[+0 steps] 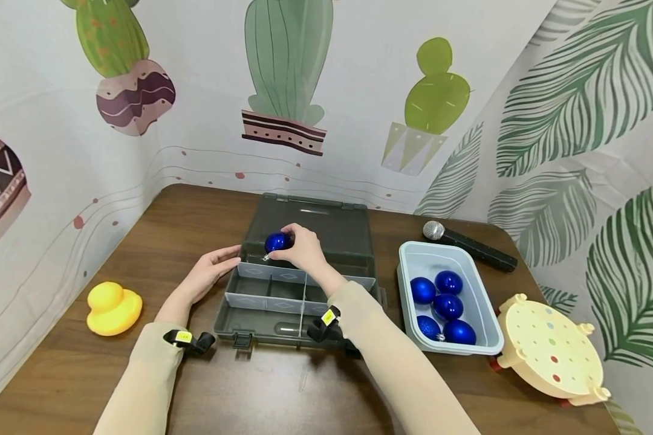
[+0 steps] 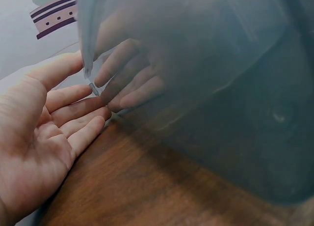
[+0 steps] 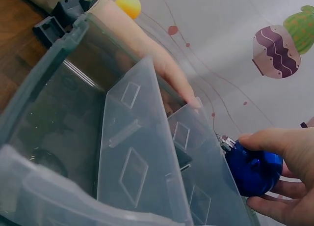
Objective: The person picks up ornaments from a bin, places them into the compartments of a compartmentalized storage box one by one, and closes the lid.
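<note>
My right hand (image 1: 305,251) pinches a shiny blue Christmas ball (image 1: 276,242) over the back row of a grey see-through divider box (image 1: 250,315). Its silver cap (image 3: 227,143) shows in the right wrist view, pointing toward the box. Pale dividers (image 3: 132,152) split the box into compartments, and its lid (image 1: 321,226) lies folded back. At the box's left wall, my left hand (image 1: 209,275) touches the edge with fingers fairly straight. In the left wrist view, that hand (image 2: 59,123) is mirrored in the box's side.
Right of the box, a light blue tub (image 1: 408,314) contains several blue balls (image 1: 447,306). Behind it lies a black microphone (image 1: 470,249). A cream spotted round toy (image 1: 555,350) stands at the right, and a yellow rubber duck (image 1: 113,308) sits at the left.
</note>
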### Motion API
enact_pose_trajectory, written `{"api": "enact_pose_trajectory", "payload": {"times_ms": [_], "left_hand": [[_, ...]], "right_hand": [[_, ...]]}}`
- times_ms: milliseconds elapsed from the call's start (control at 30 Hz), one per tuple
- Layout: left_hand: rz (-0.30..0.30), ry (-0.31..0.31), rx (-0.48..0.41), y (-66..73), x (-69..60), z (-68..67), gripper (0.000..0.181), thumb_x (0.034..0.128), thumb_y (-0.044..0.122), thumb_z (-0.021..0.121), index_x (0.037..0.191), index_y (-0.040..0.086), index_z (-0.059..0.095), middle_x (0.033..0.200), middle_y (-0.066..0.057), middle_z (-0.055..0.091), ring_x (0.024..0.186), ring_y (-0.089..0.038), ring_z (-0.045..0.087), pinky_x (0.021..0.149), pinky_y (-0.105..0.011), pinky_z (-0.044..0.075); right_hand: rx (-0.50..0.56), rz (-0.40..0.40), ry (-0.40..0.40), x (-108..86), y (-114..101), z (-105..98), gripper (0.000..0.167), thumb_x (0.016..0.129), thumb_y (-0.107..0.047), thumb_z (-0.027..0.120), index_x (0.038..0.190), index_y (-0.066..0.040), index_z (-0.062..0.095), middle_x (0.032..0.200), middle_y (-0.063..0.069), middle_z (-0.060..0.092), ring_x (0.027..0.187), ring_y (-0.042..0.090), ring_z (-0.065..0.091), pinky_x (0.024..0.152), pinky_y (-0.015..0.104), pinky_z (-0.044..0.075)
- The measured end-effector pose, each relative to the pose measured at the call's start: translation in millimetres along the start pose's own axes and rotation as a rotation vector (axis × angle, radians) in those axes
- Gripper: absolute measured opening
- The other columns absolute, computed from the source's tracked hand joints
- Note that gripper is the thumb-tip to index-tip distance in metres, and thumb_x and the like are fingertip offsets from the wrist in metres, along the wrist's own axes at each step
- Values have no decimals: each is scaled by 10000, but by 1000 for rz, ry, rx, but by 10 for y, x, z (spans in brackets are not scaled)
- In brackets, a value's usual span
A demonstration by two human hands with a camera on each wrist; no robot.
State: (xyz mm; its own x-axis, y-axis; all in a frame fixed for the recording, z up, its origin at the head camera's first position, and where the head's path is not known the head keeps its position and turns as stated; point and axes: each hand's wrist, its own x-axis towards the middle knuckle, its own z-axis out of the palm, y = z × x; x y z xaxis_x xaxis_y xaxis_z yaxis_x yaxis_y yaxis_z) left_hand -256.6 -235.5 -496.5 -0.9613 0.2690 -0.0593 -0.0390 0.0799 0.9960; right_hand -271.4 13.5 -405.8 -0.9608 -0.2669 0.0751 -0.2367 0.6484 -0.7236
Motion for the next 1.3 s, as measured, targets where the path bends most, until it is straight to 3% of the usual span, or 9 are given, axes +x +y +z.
{"api": "enact_pose_trajectory", "payload": {"times_ms": [167,400,600,867,1300], "left_hand": [[-7,-2,5,8,-7,2,606,1002,201,566,1490,-62,321,1556,-223,315,1408,-267,332,958,-74,413],[-9,0,9,10,-5,-4,602,1006,202,559,1492,-59,319,1556,-221,318,1412,-268,328,965,-75,411],[-15,-8,10,7,5,-12,629,1004,228,564,1501,-55,301,1570,-211,296,1435,-347,271,965,-73,408],[-17,-6,21,-25,25,-15,652,998,262,577,1504,-44,303,1568,-209,303,1293,-67,446,958,-77,419],[-23,-2,17,-31,29,-22,654,995,266,582,1505,-37,307,1566,-203,310,1240,-9,462,954,-75,420]], "right_hand": [[-27,5,-9,-32,-10,7,567,752,-294,857,1210,-60,620,1192,124,678,1096,279,631,960,430,509],[-55,27,-30,-62,-30,11,582,757,-320,853,1219,-53,620,1207,122,672,1110,279,620,974,434,503],[-87,17,-50,-57,-23,13,594,750,-340,856,1215,-49,628,1215,116,674,1136,280,612,1012,465,460],[-115,23,-54,-45,-20,64,611,752,-359,853,1218,-31,632,1204,127,676,1117,291,618,970,440,502],[-218,117,-73,-50,-56,120,669,762,-467,817,1216,-17,620,1175,131,670,1087,279,614,958,407,507]]}}
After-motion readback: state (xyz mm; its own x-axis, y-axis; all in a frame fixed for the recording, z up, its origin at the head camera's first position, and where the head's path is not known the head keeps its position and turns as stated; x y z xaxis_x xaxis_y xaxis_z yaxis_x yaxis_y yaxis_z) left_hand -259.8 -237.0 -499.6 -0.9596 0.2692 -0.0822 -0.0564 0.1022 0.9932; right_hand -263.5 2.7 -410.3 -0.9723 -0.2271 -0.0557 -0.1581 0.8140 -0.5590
